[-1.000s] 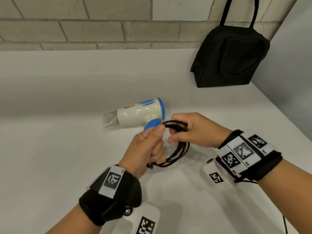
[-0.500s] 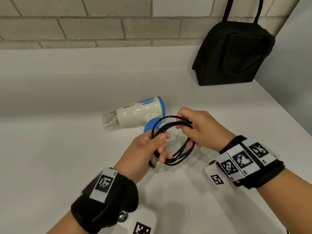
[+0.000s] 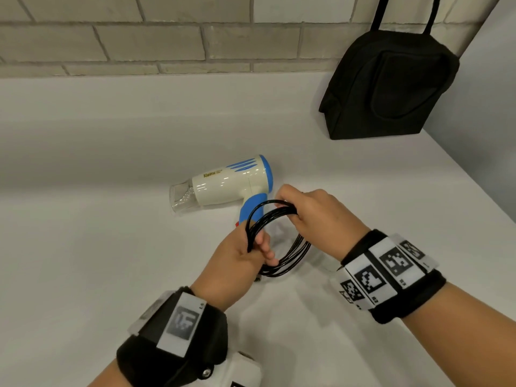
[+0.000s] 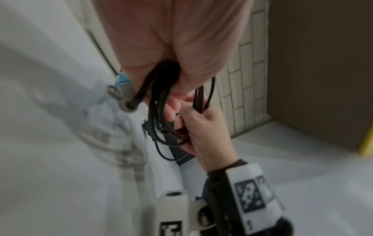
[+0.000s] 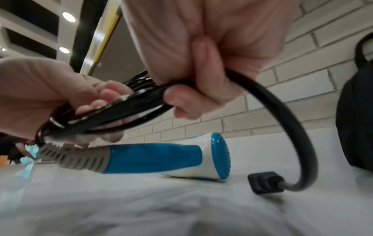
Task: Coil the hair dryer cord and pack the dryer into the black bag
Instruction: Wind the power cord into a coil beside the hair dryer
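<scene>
A cream and blue hair dryer (image 3: 231, 182) (image 5: 169, 158) lies on its side on the white counter (image 3: 111, 247), nozzle to the left. Its black cord (image 3: 282, 241) (image 4: 159, 115) (image 5: 121, 108) is wound into several loops just in front of the blue handle. My left hand (image 3: 245, 252) grips the near-left side of the coil. My right hand (image 3: 310, 216) (image 4: 201, 132) (image 5: 193, 89) grips the far-right side. In the right wrist view the cord's loose end curves down to the black plug (image 5: 264, 182), which lies on the counter. The black bag (image 3: 391, 88) stands upright at the back right.
A brick wall (image 3: 139, 37) runs along the back of the counter. A grey side wall (image 3: 491, 107) closes the right side next to the bag. The counter's left half is bare white surface.
The coil has opened from a tight bundle into a wider ring. My right hand slid up and to the right along it, while my left hand kept its grip.
</scene>
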